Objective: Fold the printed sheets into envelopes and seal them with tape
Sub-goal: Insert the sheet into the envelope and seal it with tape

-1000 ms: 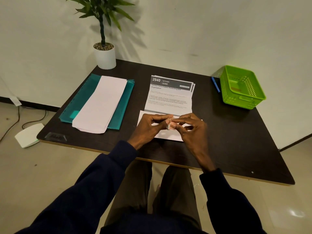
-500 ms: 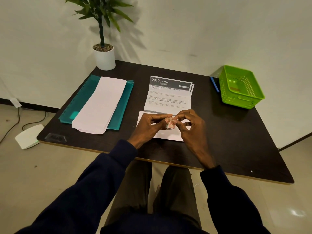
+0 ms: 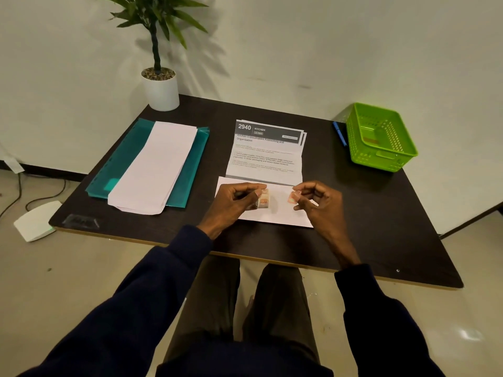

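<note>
A white envelope (image 3: 275, 213) lies flat on the dark table (image 3: 367, 227) near its front edge, under both hands. My left hand (image 3: 236, 202) grips a small roll of clear tape (image 3: 263, 200) just above the envelope. My right hand (image 3: 317, 200) pinches a short strip of tape (image 3: 293, 197) between thumb and forefinger, a little to the right of the roll. Behind the envelope lie printed sheets (image 3: 268, 152) with a dark header reading 2940 KITCHEN.
A stack of white envelopes (image 3: 155, 170) rests on a teal plastic folder (image 3: 187, 183) at the left. A green basket (image 3: 381, 137) stands at the back right, with a blue pen (image 3: 339, 134) beside it. A potted plant (image 3: 160, 88) occupies the back left corner.
The hands, pressed together over the tape roll before, have drawn apart. My right hand has moved right with a strip of tape, while my left hand keeps the roll.
</note>
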